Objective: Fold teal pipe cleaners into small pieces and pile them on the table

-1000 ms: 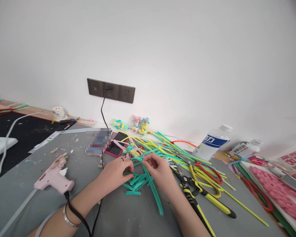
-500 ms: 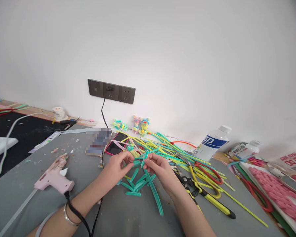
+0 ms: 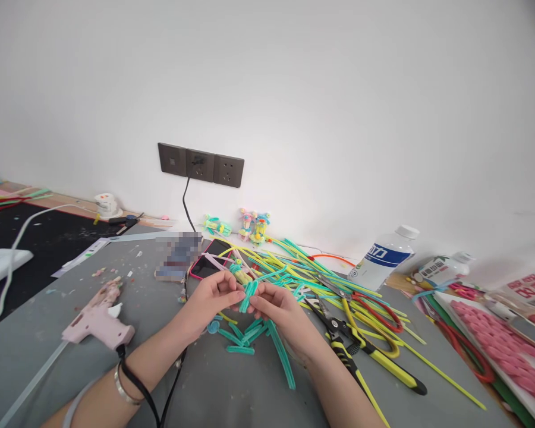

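Note:
Between the fingertips of both hands are short teal pipe cleaner pieces (image 3: 248,297), held side by side above the table. My left hand (image 3: 216,297) pinches them from the left, thumb against the fingers. From the right, my right hand (image 3: 274,303) pinches the same pieces. Below the hands lie several cut teal pipe cleaners (image 3: 241,349), and a longer teal strip (image 3: 282,356) slants toward me under the right wrist. Just behind the fingers is a small yellow-green figure (image 3: 241,273), partly hidden.
A pink glue gun (image 3: 98,324) lies at left. Yellow-black pliers (image 3: 365,345), scissors with red handles (image 3: 383,312) and long yellow and green pipe cleaners (image 3: 294,264) spread to the right. A white bottle (image 3: 386,258) and small figures (image 3: 254,226) stand by the wall.
My hands have drawn together. The upright teal piece in my right hand has moved left and down against the piece in my left hand.

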`<action>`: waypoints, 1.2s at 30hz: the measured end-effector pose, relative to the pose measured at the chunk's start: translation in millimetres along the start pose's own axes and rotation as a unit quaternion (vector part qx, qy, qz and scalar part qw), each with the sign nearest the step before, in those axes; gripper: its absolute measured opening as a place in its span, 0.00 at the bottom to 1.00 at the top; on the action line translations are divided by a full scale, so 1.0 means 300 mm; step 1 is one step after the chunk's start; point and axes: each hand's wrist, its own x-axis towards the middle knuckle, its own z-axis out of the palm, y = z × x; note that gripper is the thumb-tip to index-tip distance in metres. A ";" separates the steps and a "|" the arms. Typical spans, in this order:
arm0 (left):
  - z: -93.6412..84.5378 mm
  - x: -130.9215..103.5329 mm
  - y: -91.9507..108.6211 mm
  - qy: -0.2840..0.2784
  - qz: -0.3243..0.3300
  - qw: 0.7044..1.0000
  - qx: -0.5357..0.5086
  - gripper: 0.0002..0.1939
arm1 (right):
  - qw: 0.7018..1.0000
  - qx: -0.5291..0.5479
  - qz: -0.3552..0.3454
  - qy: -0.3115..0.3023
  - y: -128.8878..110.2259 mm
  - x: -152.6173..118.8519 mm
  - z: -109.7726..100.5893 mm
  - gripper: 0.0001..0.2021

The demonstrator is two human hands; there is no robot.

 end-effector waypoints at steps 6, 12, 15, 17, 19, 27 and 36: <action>0.002 -0.002 0.009 -0.001 -0.004 1.000 0.026 0.19 | 1.000 -0.012 -0.003 -0.005 0.004 0.001 -0.001 0.20; 0.010 -0.004 0.017 -0.005 -0.003 1.000 0.024 0.20 | 0.999 -0.026 -0.006 -0.020 0.009 0.005 -0.002 0.19; 0.011 -0.005 0.017 -0.003 -0.006 1.000 0.021 0.21 | 0.999 -0.028 -0.006 -0.024 0.009 0.004 -0.003 0.18; 0.011 -0.006 0.017 -0.001 -0.009 1.000 0.021 0.21 | 0.999 -0.028 -0.005 -0.027 0.007 0.003 -0.005 0.17; 0.011 -0.008 0.016 0.000 -0.009 1.000 0.020 0.21 | 0.999 -0.030 -0.003 -0.031 0.003 0.002 -0.006 0.17; 0.000 -0.002 -0.002 -0.033 -0.023 0.999 0.025 0.19 | 0.997 -0.046 -0.011 -0.053 0.008 0.000 -0.005 0.16; -0.003 -0.001 0.005 0.020 0.016 0.999 0.046 0.16 | 0.975 -0.203 -0.076 0.048 0.014 0.012 -0.058 0.08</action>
